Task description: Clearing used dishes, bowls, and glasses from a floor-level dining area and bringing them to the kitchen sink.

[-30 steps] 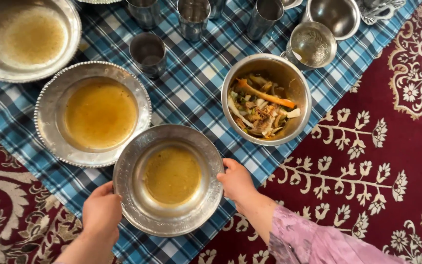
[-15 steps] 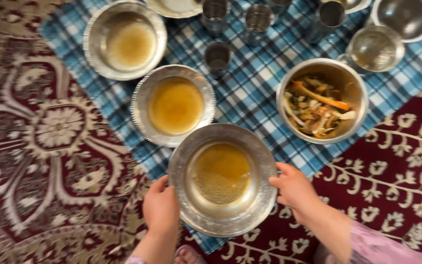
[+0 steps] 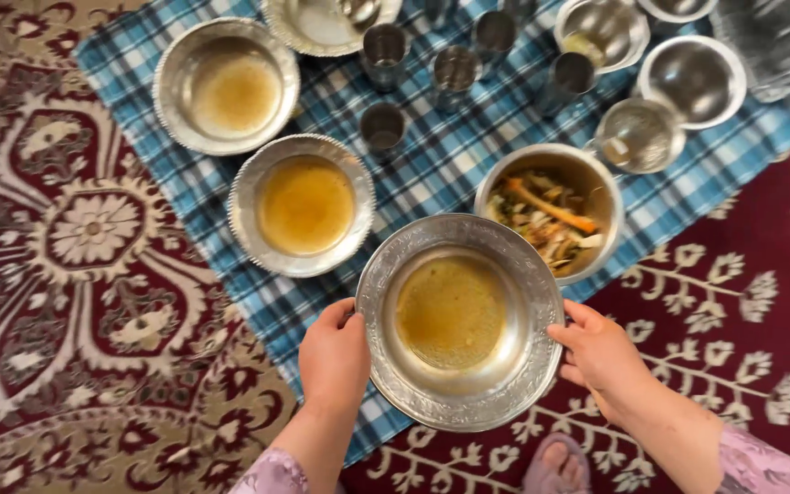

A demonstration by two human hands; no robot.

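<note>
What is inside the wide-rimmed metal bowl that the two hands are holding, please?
The metal bowl, held by the left hand and right hand, has yellowish-brown liquid residue coating its bottom; the bottom beneath is hidden.

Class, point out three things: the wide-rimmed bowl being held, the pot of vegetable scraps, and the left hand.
Held bowl (image 3: 460, 402): head view, near rim.
Scrap pot (image 3: 601, 197): head view, inner right wall.
Left hand (image 3: 334, 357): head view, back of hand.

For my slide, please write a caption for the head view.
Both hands, left hand and right hand, hold a wide-rimmed metal bowl above a blue checked cloth.
</note>
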